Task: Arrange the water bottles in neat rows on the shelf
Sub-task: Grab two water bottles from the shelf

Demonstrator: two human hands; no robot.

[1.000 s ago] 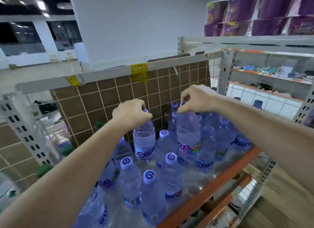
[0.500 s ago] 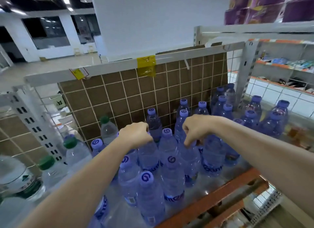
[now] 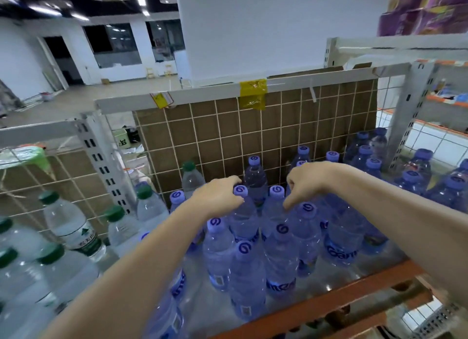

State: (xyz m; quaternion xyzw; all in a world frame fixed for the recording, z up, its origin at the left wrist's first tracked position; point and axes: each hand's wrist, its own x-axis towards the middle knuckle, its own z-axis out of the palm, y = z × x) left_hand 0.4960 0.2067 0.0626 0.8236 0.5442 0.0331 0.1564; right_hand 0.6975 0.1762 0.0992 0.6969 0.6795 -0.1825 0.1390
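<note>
Several blue-tinted water bottles with purple caps (image 3: 281,252) stand clustered on the shelf (image 3: 329,297) with the orange front edge. My left hand (image 3: 217,199) grips the neck of one bottle (image 3: 240,190) in the middle of the cluster, its cap showing between finger and thumb. My right hand (image 3: 306,184) hovers just right of it, over the caps of two bottles (image 3: 307,208), fingers loosely curled downward and holding nothing that I can see. Another bottle (image 3: 254,176) stands behind, between both hands.
A wire grid backed by brown cardboard (image 3: 253,136) closes the shelf's rear. Clear bottles with green caps (image 3: 73,227) fill the left bay. More purple-capped bottles (image 3: 410,181) stand to the right past a white upright (image 3: 405,116). Purple packs (image 3: 417,9) sit on top.
Both hands came down, setting their bottles among the others on the shelf. The right hand let go of its bottle. The view swung left, showing the green-capped bottles.
</note>
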